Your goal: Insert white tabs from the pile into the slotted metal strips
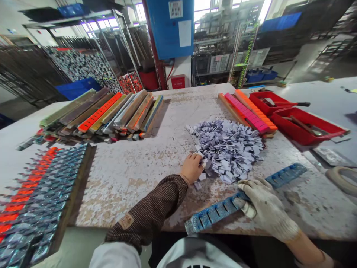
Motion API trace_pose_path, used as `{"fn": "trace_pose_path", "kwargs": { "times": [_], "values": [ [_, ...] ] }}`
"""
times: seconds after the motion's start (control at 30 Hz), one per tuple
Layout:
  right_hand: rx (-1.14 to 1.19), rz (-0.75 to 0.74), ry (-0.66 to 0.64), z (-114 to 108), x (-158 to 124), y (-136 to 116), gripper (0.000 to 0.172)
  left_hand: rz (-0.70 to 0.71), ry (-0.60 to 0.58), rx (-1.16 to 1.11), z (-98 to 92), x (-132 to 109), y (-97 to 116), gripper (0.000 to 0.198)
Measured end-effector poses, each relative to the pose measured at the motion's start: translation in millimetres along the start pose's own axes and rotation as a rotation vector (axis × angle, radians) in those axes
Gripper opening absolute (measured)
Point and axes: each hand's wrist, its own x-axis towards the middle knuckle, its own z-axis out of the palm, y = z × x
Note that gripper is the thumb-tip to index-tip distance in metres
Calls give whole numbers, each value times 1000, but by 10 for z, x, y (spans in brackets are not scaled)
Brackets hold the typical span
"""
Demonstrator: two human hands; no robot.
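The left hand (192, 167) is bare below a dark brown, finely checked oversleeve (152, 208) with a small tan patch (126, 221) near the elbow, worn over a white top (117, 257), while the right hand (266, 204) wears a grubby white knitted work glove (275, 221).

a heap of paper tags (228, 149) lies mid-bench (134, 175), with the left hand (192, 167) at its near-left edge. before the heap a slotted strip (287, 173) lies slantwise by the near edge, under the right hand (264, 206). a row of bars (111, 111) lies behind left. more bars (248, 111) lie behind right, with trays (304, 128) on their right.
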Motion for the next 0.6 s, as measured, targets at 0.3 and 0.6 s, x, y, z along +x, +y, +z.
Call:
{"fn": "trace_pose_path", "kwargs": {
  "times": [0.3, 0.6],
  "values": [
    [56, 116, 75, -78, 88, 15, 22, -62, 147, -382, 31, -470, 122, 13],
    [367, 278, 143, 12, 587, -515, 22, -73, 219, -727, -210, -684, 436, 6]
  ]
}}
